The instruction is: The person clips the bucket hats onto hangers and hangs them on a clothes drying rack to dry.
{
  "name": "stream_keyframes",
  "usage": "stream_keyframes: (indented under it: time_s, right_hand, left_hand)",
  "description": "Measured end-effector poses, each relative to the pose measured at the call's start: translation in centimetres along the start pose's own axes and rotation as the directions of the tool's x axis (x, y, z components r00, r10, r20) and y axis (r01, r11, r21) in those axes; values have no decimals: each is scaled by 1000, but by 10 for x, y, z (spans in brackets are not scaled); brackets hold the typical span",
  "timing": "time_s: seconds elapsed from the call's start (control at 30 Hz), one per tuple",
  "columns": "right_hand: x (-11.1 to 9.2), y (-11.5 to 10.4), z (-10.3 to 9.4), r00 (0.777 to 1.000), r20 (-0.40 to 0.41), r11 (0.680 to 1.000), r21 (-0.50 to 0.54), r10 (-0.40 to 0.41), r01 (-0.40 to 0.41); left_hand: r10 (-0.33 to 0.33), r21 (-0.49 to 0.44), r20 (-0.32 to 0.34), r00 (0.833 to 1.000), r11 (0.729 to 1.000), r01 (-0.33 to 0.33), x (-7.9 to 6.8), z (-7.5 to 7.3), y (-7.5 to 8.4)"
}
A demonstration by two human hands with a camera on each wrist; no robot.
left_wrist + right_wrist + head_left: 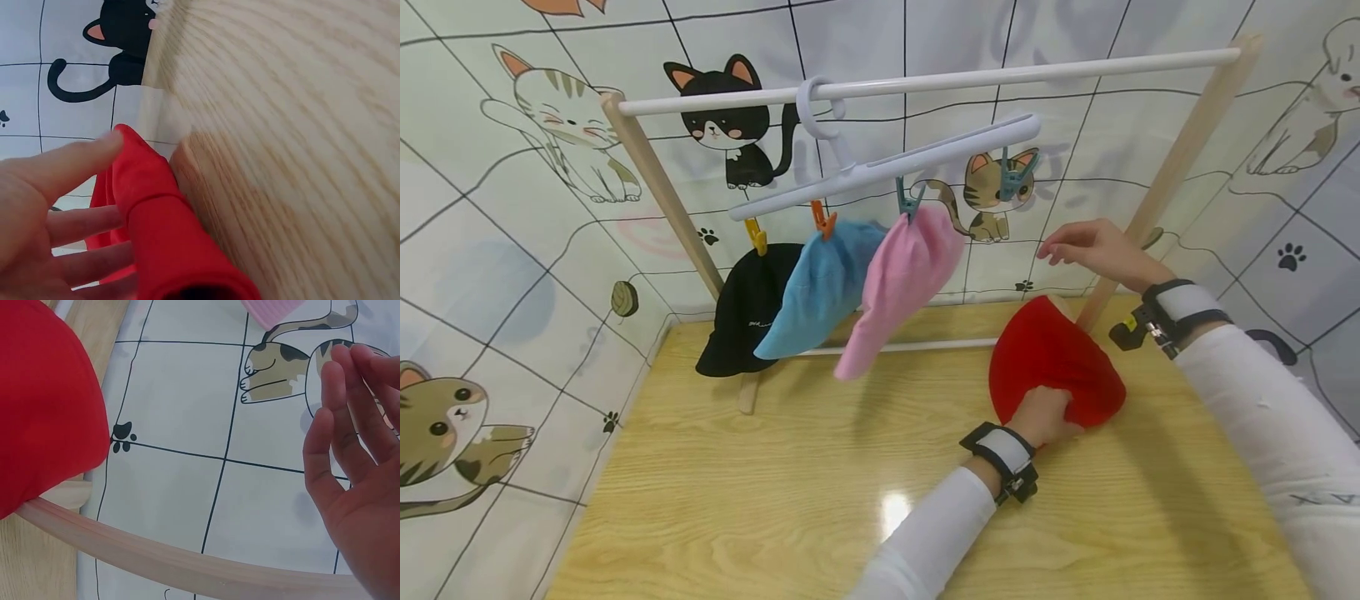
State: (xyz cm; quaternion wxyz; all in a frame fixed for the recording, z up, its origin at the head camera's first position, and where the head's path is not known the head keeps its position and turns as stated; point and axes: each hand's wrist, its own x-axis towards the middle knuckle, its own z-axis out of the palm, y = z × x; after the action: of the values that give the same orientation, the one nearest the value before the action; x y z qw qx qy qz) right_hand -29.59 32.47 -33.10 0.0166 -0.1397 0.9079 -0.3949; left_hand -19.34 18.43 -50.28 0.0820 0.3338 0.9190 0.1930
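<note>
A red bucket hat (1048,358) is low over the wooden table, in front of the rack's right post. My left hand (1047,415) grips its near edge; in the left wrist view the thumb lies on one side of the red cloth (165,231) and the fingers on the other. My right hand (1105,250) is raised above the hat, holding nothing, fingers loosely bent (369,444). Left of it, a teal clothespin (1013,177) hangs from the right end of a tilted white hanger (917,164) with no hat in it.
Clothespins on the hanger hold a black hat (748,308), a blue hat (823,287) and a pink hat (906,275). The hanger hooks over the rack's white bar (970,82). Wooden posts (1180,167) stand at both ends. A cat-print backdrop (865,33) lies behind.
</note>
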Motion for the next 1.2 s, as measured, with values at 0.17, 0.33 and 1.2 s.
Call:
stream_keyframes:
  time_s: [0.17,0.33,1.2]
  right_hand:
    - [0,2,3,1000,7,1000,10,-2,2]
    - [-1,4,5,1000,27,1000,15,-2,2]
    - [0,11,11,989,139,998,39,-57,52]
  left_hand:
    - [-37,145,6,999,989,36,-4,1,0]
    - [-133,225,-1,991,966,129,-10,0,1]
    - [-98,21,50,994,995,97,-33,-44,-52]
